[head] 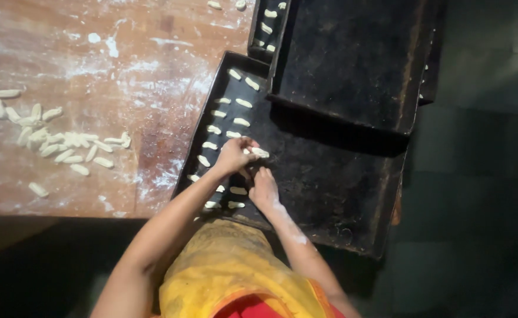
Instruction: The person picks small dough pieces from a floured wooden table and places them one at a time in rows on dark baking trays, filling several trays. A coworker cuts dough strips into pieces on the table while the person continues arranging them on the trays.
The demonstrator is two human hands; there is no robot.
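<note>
The right hand [264, 187] rests fingers-down on the dark baking tray [329, 176], its grip impossible to tell. Just beyond, the left hand [234, 154] pinches a pale dough piece [259, 152] above the tray, beside rows of dough pieces [223, 126]. Farther left, loose dough pieces [59, 141] lie on the floured wooden table [123, 76].

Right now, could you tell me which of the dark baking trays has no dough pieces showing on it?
The upper tray, stacked overlapping the others; its visible surface shows none.

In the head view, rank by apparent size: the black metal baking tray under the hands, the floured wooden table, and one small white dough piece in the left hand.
1. Floured wooden table, though cropped by the frame.
2. Black metal baking tray, partly covered by another tray.
3. Small white dough piece, held in the left hand.
</note>
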